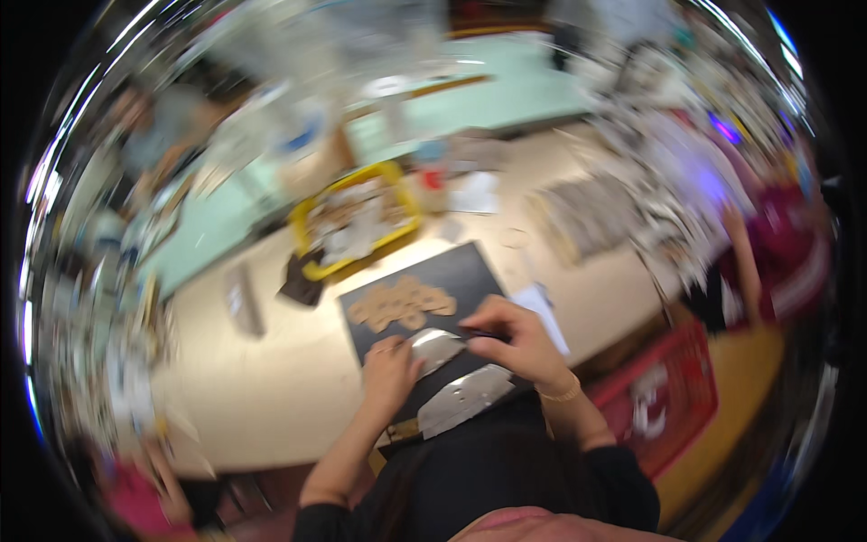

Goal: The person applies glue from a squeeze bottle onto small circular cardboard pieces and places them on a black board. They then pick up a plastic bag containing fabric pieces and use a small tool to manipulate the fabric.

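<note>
A dark flat board (461,271) lies on the table in front of me. A shiny silver curved plate (435,350) rests on it, between my two hands. My left hand (390,375) is at the plate's left end, fingers bent and thumb against its edge, holding it. My right hand (524,343) is closed in a pinch over the plate's right end, around a thin dark pen-like tool (489,337), too blurred to name exactly. Nearer me is a second silver curved plate (465,397) with small holes. Several tan cut-out pieces (402,301) lie together on the board's far part.
Beyond the board stands a yellow basket (411,194) full of pale and brown pieces. Stacked grey material (591,217) lies to the right, white paper (542,312) beside the board. A red crate (695,379) is at my right. Other people (149,488) sit around the table.
</note>
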Available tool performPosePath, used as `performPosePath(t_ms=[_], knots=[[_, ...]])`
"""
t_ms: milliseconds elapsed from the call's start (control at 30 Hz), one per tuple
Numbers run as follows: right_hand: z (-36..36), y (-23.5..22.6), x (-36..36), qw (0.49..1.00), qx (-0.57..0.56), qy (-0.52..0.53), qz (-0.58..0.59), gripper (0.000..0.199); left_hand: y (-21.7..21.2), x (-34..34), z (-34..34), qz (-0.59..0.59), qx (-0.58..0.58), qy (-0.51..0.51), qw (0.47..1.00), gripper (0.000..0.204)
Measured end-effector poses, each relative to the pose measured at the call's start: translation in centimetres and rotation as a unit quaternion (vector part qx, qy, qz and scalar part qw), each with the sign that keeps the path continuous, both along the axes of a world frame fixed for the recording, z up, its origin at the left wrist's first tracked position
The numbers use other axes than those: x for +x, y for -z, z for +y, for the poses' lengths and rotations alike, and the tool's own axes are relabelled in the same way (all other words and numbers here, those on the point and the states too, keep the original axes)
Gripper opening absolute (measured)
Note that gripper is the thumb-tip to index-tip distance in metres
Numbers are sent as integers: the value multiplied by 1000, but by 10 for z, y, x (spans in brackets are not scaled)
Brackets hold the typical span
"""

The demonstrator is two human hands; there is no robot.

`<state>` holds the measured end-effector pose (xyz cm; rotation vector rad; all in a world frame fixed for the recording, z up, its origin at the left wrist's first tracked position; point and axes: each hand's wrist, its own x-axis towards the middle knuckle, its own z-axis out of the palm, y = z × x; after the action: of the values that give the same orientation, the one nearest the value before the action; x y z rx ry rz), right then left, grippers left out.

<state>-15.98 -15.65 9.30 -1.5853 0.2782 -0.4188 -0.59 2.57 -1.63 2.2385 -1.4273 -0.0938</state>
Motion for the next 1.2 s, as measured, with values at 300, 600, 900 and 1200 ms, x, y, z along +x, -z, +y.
performPosePath(t_ms=[300,600,900,1200], knots=[[6,23,30,993,112,-33,-28,23,1,-9,1,-33,63,-40,997,21],[2,33,48,988,117,-97,-34,29,-2,-14,1,-21,-10,-46,999,20],[-3,34,47,987,129,-86,-37,35,1,-20,1,31,-39,-54,997,22],[-11,34,47,991,-80,-87,66,39,-25,-5,12,261,-2,-30,965,21]])
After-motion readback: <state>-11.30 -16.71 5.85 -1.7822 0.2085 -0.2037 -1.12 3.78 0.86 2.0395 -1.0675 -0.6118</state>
